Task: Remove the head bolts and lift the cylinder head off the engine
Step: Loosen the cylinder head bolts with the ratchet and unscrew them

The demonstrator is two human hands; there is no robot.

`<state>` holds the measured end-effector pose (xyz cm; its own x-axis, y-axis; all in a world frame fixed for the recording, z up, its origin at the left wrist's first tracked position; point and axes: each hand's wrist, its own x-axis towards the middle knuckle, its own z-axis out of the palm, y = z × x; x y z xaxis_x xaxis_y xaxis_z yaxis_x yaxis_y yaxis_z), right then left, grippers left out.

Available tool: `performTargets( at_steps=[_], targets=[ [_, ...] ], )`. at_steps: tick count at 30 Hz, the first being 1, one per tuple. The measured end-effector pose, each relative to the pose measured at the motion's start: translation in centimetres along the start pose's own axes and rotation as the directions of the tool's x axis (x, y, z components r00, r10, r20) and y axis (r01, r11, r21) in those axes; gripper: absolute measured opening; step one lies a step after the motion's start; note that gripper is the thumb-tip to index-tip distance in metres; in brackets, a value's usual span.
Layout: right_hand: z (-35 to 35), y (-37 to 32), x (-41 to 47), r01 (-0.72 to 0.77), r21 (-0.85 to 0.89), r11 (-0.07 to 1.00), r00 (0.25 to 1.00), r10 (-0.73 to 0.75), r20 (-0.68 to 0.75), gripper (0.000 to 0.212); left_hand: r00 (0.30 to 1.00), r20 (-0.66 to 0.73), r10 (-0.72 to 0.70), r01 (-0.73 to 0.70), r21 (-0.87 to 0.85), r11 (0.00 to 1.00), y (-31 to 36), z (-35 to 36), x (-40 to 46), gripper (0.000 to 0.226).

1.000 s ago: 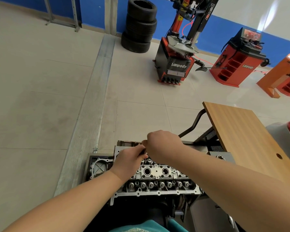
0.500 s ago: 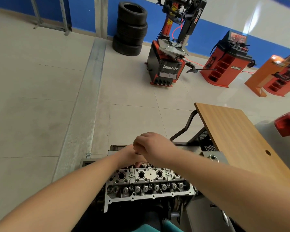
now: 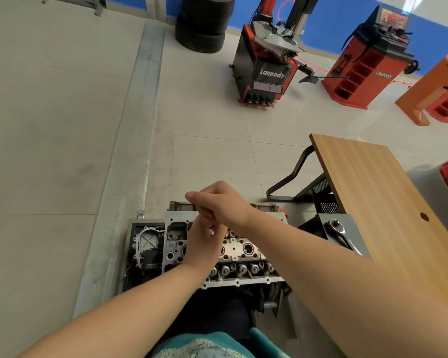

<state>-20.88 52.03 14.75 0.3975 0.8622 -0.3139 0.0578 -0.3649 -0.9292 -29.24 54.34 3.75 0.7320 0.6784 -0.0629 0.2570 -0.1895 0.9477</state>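
Item, as we find it: our two hands meet above the far edge of the cylinder head (image 3: 243,250), which sits bare-topped on the engine (image 3: 145,251) directly below us, its round bores and a row of valve springs facing up. Our right hand (image 3: 223,202) reaches in from the right, fingers curled and pinched with the thumb toward the left; a slim dark shape shows under the fingers, but we cannot tell what it is or whether it is truly gripped. Our left hand (image 3: 204,241) rises from below, just beneath the right and touching or nearly touching it, fingers bent upward; whether it holds anything we cannot tell. To the right of the engine stands a wooden tabletop (image 3: 373,192) on a black frame, with a ratchet (image 3: 339,232) lying on a grey surface beside it. Farther off on the tiled floor (image 3: 62,125): a stack of tyres (image 3: 204,24), a red and black tyre changer (image 3: 267,68) marked Lanpody, and a red wheel balancer (image 3: 367,71).
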Motion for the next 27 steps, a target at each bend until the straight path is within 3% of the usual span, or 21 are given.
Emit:
performTargets(
  at_steps=[3,5,6,7,9,10,12,14,16,18,19,21,23,25,27],
  targets=[
    [-1.3,0.2,-0.5,-0.020,0.052,0.998,0.995,0.015,0.094,0.055,0.935,0.348,0.064,-0.143,0.206,0.968,-1.3,-2.9,0.7,0.020],
    [-0.5,0.4,-1.3,0.009,0.084,0.996,1.000,-0.011,0.025,0.047,0.876,0.483,0.002,-0.209,0.375,0.903,-1.7,-5.1,1.9,0.024],
    [0.3,0.4,-1.7,0.032,0.120,0.992,0.997,-0.023,-0.076,0.042,0.863,0.506,-0.010,-0.239,0.426,0.873,-1.4,-5.8,2.4,0.020],
    [1.2,0.7,-2.1,0.062,0.174,0.983,0.974,-0.021,-0.227,0.038,0.864,0.503,-0.004,-0.244,0.427,0.871,-1.3,-6.0,2.8,0.012],
    [2.8,1.4,-2.3,0.103,0.366,0.925,0.834,0.120,-0.539,0.033,0.898,0.440,0.001,-0.172,0.350,0.921,-0.8,-5.8,2.8,0.006],
    [3.7,1.8,-2.2,0.131,0.467,0.874,0.769,0.208,-0.605,0.031,0.923,0.385,-0.003,-0.127,0.313,0.941,-0.6,-5.5,2.3,0.010],
    [5.2,2.4,-2.0,0.137,0.490,0.861,0.741,0.239,-0.628,0.032,0.966,0.259,-0.014,-0.057,0.264,0.963,-0.6,-4.6,1.3,0.017],
    [5.6,2.7,-1.7,0.095,0.367,0.925,0.803,0.146,-0.577,0.041,0.991,0.134,-0.026,0.002,0.179,0.984,-0.6,-4.0,0.3,0.026],
    [3.9,2.6,-1.1,0.045,0.191,0.981,0.910,0.038,-0.412,0.047,0.996,0.078,-0.034,0.020,0.168,0.985,-0.8,-4.0,0.3,0.015],
    [0.9,1.7,-0.2,0.030,0.101,0.994,0.995,-0.020,-0.096,0.051,0.988,0.145,-0.061,0.019,0.277,0.961,-1.2,-4.7,0.8,0.013],
    [-0.4,1.0,0.1,0.009,0.073,0.997,0.998,-0.013,0.054,0.052,0.976,0.199,-0.082,0.017,0.308,0.951,-1.6,-5.0,1.1,0.011],
    [-2.1,0.0,0.3,0.034,-0.136,0.990,0.983,-0.008,0.185,0.051,0.956,0.267,-0.123,0.034,0.316,0.948,-2.1,-5.2,1.4,0.023],
    [-2.6,-0.4,-0.1,0.177,-0.519,0.836,0.983,-0.120,0.142,0.042,0.954,0.284,-0.097,-0.019,0.380,0.925,-1.9,-5.3,1.5,0.029],
    [-2.8,-0.4,-0.9,0.242,-0.832,0.500,0.953,-0.281,0.108,0.038,0.968,0.243,-0.059,-0.044,0.398,0.916,-1.6,-5.3,1.5,0.014],
    [-3.1,-0.9,-1.6,0.225,-0.949,0.219,0.928,-0.344,0.141,0.040,0.983,0.183,0.002,-0.073,0.379,0.923,-1.2,-5.3,1.2,0.027]
  ],
)
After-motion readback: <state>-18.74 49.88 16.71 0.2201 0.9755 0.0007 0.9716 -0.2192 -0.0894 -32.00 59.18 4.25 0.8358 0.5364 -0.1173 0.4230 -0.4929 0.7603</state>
